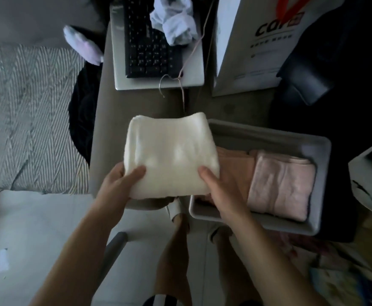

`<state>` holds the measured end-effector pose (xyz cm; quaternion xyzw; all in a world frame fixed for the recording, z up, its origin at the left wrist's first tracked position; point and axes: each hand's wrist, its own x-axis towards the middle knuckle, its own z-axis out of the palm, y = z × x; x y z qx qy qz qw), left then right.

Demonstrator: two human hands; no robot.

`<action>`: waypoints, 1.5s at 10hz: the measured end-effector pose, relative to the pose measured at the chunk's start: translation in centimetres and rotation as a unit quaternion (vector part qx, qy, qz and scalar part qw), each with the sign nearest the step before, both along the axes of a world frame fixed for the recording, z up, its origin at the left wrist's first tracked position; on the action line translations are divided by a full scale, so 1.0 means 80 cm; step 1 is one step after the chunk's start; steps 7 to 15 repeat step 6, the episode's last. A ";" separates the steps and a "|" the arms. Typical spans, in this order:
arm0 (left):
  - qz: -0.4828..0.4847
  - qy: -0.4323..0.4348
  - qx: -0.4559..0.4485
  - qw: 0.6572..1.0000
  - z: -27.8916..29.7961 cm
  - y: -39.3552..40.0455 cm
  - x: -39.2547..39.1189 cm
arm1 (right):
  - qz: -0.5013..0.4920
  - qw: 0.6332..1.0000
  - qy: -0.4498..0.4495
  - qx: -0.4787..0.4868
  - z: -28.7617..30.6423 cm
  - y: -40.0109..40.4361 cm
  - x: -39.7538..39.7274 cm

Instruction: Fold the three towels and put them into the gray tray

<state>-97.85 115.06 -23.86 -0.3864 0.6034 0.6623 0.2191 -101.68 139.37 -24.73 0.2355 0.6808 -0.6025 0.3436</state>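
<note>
Both hands, left hand and right hand, held a closed grip on the folded cream towel at its 6 o'clock edge, above the worktop. The gray tray lay at 3 o'clock, two pink towels inside. Risk: the unsupported far edge could unfold or snag the rim.

Both bare forearms reach forward from the lower edge of the view. The left hand and right hand lie level with each other, thumbs on top, fingers curled beneath, each pinching a near corner of the folded cream towel held between them.
</note>
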 end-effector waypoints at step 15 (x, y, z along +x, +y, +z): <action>-0.390 -0.022 -0.321 0.863 -0.067 0.255 0.036 | -0.010 0.991 -0.016 0.136 -0.064 0.236 0.065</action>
